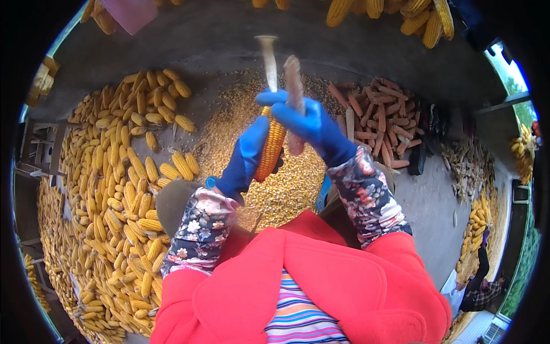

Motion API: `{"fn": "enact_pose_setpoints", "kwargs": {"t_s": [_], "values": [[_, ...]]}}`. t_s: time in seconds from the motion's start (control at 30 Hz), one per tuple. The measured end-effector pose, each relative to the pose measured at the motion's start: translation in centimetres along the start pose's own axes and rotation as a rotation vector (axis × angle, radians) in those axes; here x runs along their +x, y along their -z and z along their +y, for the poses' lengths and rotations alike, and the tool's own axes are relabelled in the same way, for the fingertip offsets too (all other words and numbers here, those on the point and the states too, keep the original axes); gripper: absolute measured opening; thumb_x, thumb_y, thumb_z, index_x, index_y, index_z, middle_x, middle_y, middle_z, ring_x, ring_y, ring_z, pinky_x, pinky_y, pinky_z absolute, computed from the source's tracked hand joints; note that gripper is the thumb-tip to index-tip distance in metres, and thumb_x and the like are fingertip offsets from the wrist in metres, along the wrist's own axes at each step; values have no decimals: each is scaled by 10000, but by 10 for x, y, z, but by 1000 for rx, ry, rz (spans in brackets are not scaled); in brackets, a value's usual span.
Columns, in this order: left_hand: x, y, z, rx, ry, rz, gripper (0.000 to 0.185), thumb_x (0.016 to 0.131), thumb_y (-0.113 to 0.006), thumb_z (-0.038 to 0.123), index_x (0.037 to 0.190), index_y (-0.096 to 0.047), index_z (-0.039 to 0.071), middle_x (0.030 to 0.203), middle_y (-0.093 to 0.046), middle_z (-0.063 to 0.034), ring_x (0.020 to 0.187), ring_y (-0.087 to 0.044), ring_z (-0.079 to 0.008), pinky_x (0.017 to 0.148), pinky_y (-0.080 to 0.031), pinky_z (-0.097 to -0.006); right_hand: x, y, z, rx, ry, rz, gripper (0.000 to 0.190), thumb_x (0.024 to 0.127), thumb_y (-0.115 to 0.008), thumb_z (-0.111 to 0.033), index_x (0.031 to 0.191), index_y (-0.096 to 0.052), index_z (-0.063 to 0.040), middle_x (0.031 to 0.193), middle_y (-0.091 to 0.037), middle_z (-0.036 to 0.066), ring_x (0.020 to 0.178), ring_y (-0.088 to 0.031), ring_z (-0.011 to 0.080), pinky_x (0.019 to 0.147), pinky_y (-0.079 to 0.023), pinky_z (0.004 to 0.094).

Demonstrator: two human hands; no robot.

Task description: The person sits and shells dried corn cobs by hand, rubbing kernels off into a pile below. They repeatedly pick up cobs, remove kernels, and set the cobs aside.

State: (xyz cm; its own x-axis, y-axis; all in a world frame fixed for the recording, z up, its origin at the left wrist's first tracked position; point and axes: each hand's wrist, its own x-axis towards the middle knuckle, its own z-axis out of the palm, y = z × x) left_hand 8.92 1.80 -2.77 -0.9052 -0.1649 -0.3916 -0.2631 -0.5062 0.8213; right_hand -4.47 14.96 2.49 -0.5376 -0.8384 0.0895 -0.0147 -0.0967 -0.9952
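Wearing a blue coated work glove, my left hand [248,152] is closed around an ear of yellow corn [272,144], tilted with its kernels still on. My right hand [311,124], gloved the same way, holds a bare pinkish corncob [294,86] upright, beside the ear's upper part. A blurred pale metal tool [270,64] points up from the right hand's fingers; its lower end is hidden, so its kind cannot be told. Loose corn kernels [285,193] lie in a heap below both hands, between my knees.
A large pile of unshelled corn ears [124,189] spreads on the left. Bare cobs [384,116] are heaped at the right, with dry husks [468,167] farther off. More ears [475,223] and another person [481,294] are at the far right. A grey wall [215,38] stands ahead.
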Motion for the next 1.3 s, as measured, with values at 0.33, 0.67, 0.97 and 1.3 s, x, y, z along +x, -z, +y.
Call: {"fn": "enact_pose_setpoints", "kwargs": {"t_s": [0.33, 0.67, 0.97, 1.3], "values": [[9, -1, -9, -22, 91, 46, 776, 978, -435, 755, 1191, -627, 34, 897, -702, -156, 658, -693, -267, 547, -571, -381, 19, 2, 13, 231, -100, 322, 357, 955, -736, -291, 1153, -720, 6, 961, -748, 96, 853, -709, 171, 778, -565, 326], [-4, -11, -13, 1009, -624, 398, 395, 1025, -621, 345, 1238, -641, 12, 1011, -727, -168, 967, -711, -272, 846, -529, -401, 11, -25, 22, 197, -258, 341, 393, 942, -753, -284, 1242, -717, -33, 876, -708, 20, 748, -667, 137, 675, -551, 292], [1, 5, 5, -2, 69, 66, 693, 1005, -451, 694, 1175, -638, 48, 863, -697, -124, 643, -678, -223, 527, -535, -324, 20, -8, 26, 235, -47, 309, 404, 980, -707, -262, 1285, -677, 0, 1080, -739, 89, 941, -702, 166, 835, -567, 323], [6, -5, -22, -72, -167, 73, 547, 1070, -469, 525, 1263, -596, 30, 968, -675, -89, 827, -661, -174, 750, -551, -296, 19, -28, 57, -188, 187, 401, 302, 936, -748, -256, 1155, -742, -49, 890, -743, 66, 789, -691, 130, 746, -568, 318]]}}
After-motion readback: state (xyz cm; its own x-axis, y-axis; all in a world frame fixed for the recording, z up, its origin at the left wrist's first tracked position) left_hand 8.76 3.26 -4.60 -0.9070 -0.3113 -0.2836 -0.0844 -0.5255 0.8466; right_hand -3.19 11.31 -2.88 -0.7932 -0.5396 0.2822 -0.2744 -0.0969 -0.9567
